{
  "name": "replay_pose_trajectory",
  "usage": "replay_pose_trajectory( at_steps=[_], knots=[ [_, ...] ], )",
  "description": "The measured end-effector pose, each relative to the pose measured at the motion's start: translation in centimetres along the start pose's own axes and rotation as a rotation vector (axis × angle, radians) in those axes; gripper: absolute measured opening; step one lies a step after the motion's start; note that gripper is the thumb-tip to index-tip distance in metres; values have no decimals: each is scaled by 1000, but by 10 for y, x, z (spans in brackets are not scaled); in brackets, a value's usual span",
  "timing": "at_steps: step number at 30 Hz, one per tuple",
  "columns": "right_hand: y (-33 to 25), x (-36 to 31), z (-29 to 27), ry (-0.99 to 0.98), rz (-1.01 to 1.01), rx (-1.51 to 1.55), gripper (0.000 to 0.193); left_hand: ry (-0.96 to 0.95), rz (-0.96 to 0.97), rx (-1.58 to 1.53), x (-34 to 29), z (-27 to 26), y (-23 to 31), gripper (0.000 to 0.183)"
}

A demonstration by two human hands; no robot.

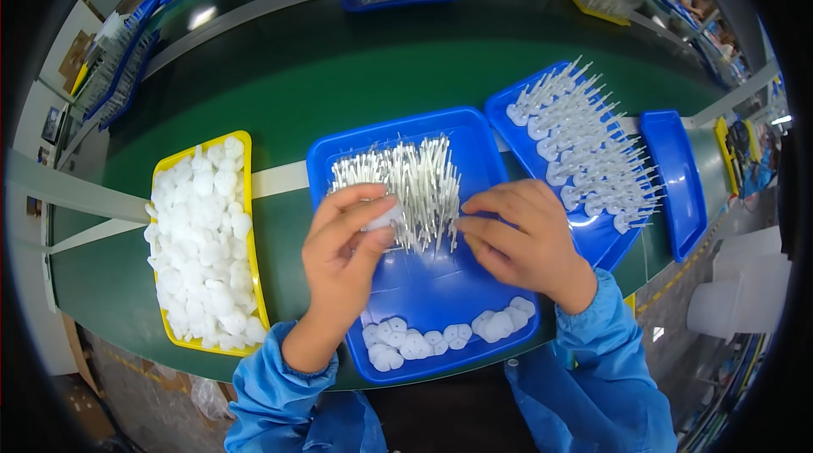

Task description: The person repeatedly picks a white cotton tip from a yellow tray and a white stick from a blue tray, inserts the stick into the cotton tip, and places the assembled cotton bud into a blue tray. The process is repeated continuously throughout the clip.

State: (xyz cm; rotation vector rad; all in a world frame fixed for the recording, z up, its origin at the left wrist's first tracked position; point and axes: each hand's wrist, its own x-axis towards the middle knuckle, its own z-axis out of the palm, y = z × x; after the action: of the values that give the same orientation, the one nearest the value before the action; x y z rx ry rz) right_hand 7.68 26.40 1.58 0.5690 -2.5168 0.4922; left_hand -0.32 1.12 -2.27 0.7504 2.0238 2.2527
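My left hand [339,245] pinches a small white plastic disc [386,217] between thumb and fingers, above the near-left part of a dense bunch of thin pale rods [415,182]. My right hand [533,237] is closed at the bunch's right edge, its thumb and fingertips together; whatever they grip is too small to make out. Both hands are over a blue tray [449,284] that holds the rods. Along the tray's near side lie several white petal-shaped pieces [415,343], some overlapping.
On the left, a yellow tray [251,258] is heaped with white pieces. To the right, a blue tray [508,127] carries rows of upright rods on white bases, beside a narrow blue tray [677,199]. A green conveyor belt [254,80] runs beneath; another loaded blue tray [398,2] stands farther off.
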Motion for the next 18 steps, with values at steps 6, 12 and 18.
replay_pose_trajectory(
  at_steps=[6,12,18],
  knots=[
    [7,6,-5,-235,-93,-269,23,-24,-276,-158,-3,-6,-2,29],
    [5,18,15,-309,-278,-350,8,7,-320,-147,-1,-2,-3,30],
    [8,14,13,-389,-271,-337,9,10,-232,-69,-1,0,-11,37]
  ],
)
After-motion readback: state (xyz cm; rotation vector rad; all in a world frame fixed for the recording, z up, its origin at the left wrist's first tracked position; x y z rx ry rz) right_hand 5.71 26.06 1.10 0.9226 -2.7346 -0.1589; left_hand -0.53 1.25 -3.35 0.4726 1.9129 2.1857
